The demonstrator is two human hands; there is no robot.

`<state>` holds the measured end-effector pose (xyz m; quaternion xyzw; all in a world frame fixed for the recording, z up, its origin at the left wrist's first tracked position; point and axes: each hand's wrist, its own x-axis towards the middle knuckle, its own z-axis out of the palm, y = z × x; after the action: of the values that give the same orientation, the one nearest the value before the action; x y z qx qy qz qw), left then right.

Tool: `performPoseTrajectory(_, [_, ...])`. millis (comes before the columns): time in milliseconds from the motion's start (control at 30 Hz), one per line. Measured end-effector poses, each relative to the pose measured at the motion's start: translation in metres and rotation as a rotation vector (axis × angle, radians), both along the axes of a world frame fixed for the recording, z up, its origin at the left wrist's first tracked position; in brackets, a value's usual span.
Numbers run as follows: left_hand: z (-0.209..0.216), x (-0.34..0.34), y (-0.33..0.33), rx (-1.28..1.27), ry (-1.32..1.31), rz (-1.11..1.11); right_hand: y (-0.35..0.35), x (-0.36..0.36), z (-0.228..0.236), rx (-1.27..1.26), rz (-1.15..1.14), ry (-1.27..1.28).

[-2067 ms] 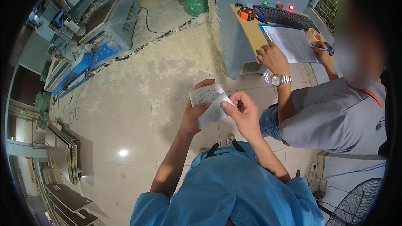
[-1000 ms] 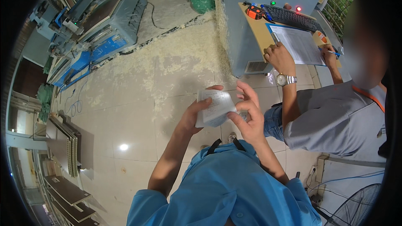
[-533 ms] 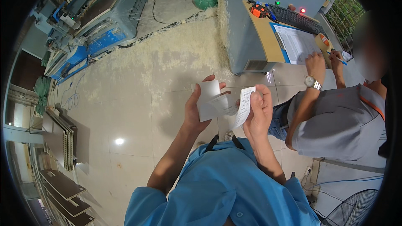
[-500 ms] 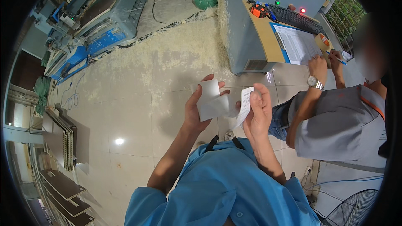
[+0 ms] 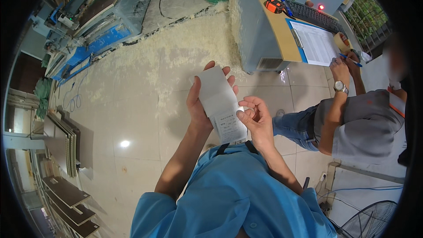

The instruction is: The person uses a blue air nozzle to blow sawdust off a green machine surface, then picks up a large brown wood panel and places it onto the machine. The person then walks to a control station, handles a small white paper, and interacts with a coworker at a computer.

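A folded stack of white paper labels (image 5: 217, 90) rests in my left hand (image 5: 199, 108), whose thumb lies along its left edge while the fingertips show past the far right edge. The upper sheet looks blank. Below it hangs a printed label (image 5: 230, 126) with rows of small dark text, its face turned up. On the right edge of that label, my right hand (image 5: 259, 125) pinches with the thumb on top, fingers curled behind. Both hands are in front of my blue shirt, above the tiled floor.
At right a co-worker (image 5: 361, 123) leans to a wooden shelf holding a clipboard (image 5: 315, 42), keyboard (image 5: 313, 16), tape roll (image 5: 341, 41) and orange tape measure (image 5: 275, 5). Brown panels (image 5: 64, 145) stand at left; a machine (image 5: 101, 22) is far left. A fan (image 5: 370, 220) sits lower right.
The printed label, curled up in my right hand before, now lies flatter below the blank sheet. My right hand has moved down and left, closer to my left. The co-worker has shifted slightly right.
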<state>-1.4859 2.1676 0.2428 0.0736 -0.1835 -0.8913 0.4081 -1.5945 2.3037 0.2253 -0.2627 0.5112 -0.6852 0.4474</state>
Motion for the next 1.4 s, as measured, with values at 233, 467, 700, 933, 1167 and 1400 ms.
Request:
performPoseTrajectory(233, [-0.006,0.0,-0.003,0.031,-0.048,-0.044,0.013,-0.014,-0.007,0.023,0.263,-0.095])
performPoseTrajectory(467, [-0.001,0.003,0.004,0.018,-0.169,-0.02,0.017,-0.008,-0.006,0.045,0.224,-0.064])
performPoseTrajectory(700, [-0.007,0.009,0.013,0.008,-0.217,-0.024,0.024,-0.021,-0.003,0.267,0.447,0.195])
performPoseTrajectory(933, [-0.025,0.024,-0.019,0.112,-0.113,0.104,0.053,-0.032,-0.004,-0.07,0.343,0.047])
performPoseTrajectory(1167, [-0.018,0.039,-0.04,-0.005,-0.172,0.204,0.063,-0.058,-0.011,-0.024,0.42,0.075])
performPoseTrajectory(1400, [-0.012,0.038,-0.034,-0.209,-0.358,0.108,0.054,-0.065,0.014,-0.191,0.429,0.322])
